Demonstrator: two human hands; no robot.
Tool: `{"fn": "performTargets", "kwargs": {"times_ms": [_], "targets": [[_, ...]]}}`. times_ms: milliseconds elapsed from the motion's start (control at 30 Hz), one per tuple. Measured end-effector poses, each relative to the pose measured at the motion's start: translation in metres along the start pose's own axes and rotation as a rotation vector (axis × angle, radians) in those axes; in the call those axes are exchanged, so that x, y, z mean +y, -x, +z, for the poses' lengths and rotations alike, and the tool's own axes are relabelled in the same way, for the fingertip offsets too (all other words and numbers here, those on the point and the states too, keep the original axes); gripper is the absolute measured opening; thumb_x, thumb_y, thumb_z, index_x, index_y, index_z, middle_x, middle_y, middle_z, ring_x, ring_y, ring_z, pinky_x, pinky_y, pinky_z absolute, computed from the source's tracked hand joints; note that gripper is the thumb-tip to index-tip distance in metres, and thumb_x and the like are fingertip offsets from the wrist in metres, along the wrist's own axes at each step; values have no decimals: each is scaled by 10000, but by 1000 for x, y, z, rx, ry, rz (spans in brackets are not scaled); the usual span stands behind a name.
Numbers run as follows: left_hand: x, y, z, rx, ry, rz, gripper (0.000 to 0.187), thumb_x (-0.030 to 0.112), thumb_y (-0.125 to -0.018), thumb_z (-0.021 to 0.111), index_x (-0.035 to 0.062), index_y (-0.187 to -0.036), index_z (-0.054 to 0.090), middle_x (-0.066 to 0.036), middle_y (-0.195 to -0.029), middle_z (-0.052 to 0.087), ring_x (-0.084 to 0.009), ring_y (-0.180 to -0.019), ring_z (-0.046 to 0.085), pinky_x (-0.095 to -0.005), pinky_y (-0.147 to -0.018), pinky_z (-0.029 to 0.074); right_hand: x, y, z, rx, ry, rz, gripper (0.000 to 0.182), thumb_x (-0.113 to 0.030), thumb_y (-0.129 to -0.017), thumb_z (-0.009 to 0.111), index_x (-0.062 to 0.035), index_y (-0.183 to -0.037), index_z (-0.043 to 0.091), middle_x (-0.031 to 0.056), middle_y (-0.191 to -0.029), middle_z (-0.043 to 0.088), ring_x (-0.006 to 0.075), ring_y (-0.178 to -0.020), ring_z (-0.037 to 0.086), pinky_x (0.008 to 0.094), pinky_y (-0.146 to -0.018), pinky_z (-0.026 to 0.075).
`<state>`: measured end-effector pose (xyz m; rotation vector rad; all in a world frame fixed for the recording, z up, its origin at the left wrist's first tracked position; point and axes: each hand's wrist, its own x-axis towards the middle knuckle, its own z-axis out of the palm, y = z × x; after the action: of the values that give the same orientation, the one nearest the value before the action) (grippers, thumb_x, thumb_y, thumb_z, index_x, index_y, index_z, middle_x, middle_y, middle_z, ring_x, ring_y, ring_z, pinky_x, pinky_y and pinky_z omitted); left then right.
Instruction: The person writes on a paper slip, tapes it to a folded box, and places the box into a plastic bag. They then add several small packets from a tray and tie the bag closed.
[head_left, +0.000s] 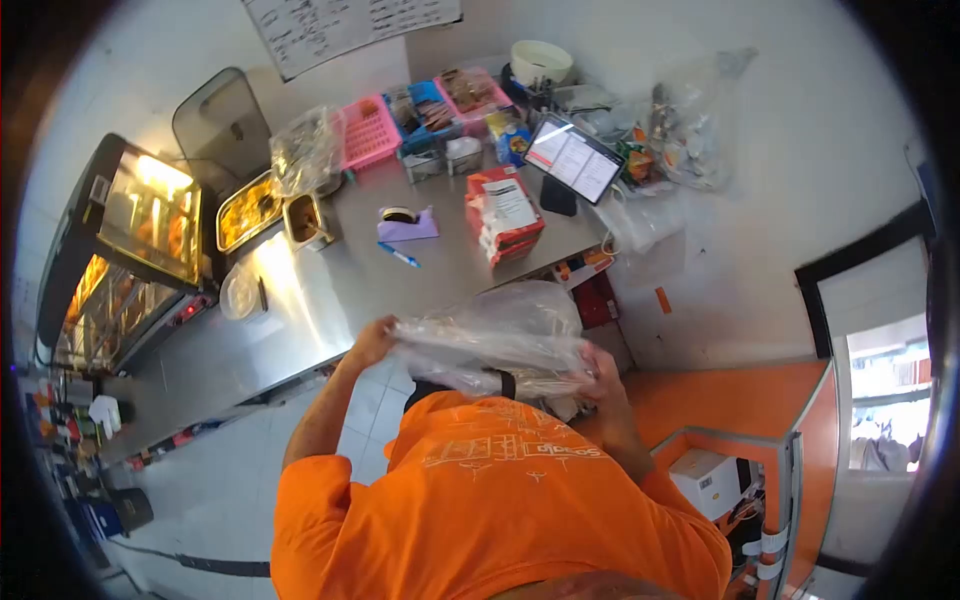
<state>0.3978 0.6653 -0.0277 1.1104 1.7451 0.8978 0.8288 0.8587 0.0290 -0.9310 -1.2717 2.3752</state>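
Observation:
A large clear plastic bag (500,325) is stretched between my two hands in front of my orange shirt, at the near edge of the steel counter. My left hand (375,340) is closed on the bag's left end. On the other side, my right hand (600,375) grips its right end. The bag looks crumpled, and I cannot make out anything inside it. Beyond it on the counter stands a red and white paper package (503,215).
On the steel counter (350,270) are a tape dispenser (408,224), a blue marker (399,255), a tablet on a stand (575,158), a pink basket (370,133) and metal food trays (250,210). A lit food warmer (125,240) stands left; an orange cabinet (725,400) is right.

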Motion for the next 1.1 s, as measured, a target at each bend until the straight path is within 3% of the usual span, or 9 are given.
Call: {"fn": "performTargets", "kwargs": {"times_ms": [167, 300, 467, 600, 700, 800, 933, 1033, 1100], "targets": [[12, 34, -77, 384, 1340, -239, 262, 47, -915, 483, 18, -1173, 522, -112, -918, 634, -180, -811, 634, -277, -690, 556, 26, -93, 35, -147, 280, 311, 375, -226, -878, 653, 1, -1174, 618, 95, -909, 674, 221, -913, 644, 370, -802, 531], [1, 114, -174, -255, 708, -450, 222, 48, -895, 583, -43, -1096, 558, -61, -858, 617, -109, -583, 557, -220, -470, 435, -18, -129, 121, 14, -441, 222, 510, -417, -916, 560, 8, -1196, 583, 112, -940, 662, 318, -959, 659, 502, -912, 520], [-33, 161, -220, 465, 1426, 91, 220, 137, -916, 565, -16, -1072, 576, -33, -740, 594, -103, -543, 520, -241, -477, 415, -2, -207, 202, -451, 166, 172, 290, -229, -911, 603, -6, -1095, 620, 121, -988, 661, 251, -904, 671, 412, -797, 567], [-86, 202, -254, -55, 1630, 151, 281, 212, -916, 582, 10, -1111, 580, -15, -750, 603, -95, -516, 486, -259, -473, 403, 26, -286, 218, -444, -96, 191, 228, -167, -912, 595, -36, -1098, 616, 75, -940, 669, 210, -837, 678, 359, -739, 577], [-104, 189, -238, 407, 57, 162, 304, 247, -926, 594, -8, -1092, 604, -31, -786, 640, -111, -610, 558, -277, -566, 465, 24, -313, 274, -138, -219, 266, 227, -199, -929, 578, -47, -1091, 624, 85, -960, 677, 226, -830, 682, 356, -752, 578], [-137, 158, -213, 779, 283, -293, 324, 267, -929, 610, -27, -1066, 629, -92, -851, 667, -121, -789, 613, -290, -731, 505, 83, -367, 277, 97, 175, 98, 302, -234, -945, 559, -9, -1140, 609, 133, -1097, 652, 285, -1095, 596, 436, -964, 464], [-162, 114, -169, 992, 228, -203, 396, 335, -981, 502, -23, -1097, 629, -185, -769, 631, -265, -756, 618, -380, -729, 485, 116, -368, 330, 639, 1041, -702, 326, -252, -928, 601, 7, -1125, 605, 138, -1071, 634, 289, -1040, 590, 393, -912, 460], [-161, 102, -163, 886, 376, -428, 405, 329, -995, 460, -26, -1098, 627, -223, -822, 642, -329, -806, 633, -403, -762, 485, 100, -330, 370, 0, 1301, -995, 397, -209, -840, 698, -27, -1174, 583, 187, -1199, 579, 333, -1162, 526, 437, -984, 410], [-166, 94, -157, 862, 422, -490, 379, 290, -1003, 435, -19, -1097, 634, -245, -901, 655, -344, -892, 644, -405, -823, 490, 128, -347, 379, -430, 1531, -382, 656, -237, -751, 775, -144, -1335, 491, 224, -1344, 465, 391, -1301, 385, 483, -1067, 336]]}}
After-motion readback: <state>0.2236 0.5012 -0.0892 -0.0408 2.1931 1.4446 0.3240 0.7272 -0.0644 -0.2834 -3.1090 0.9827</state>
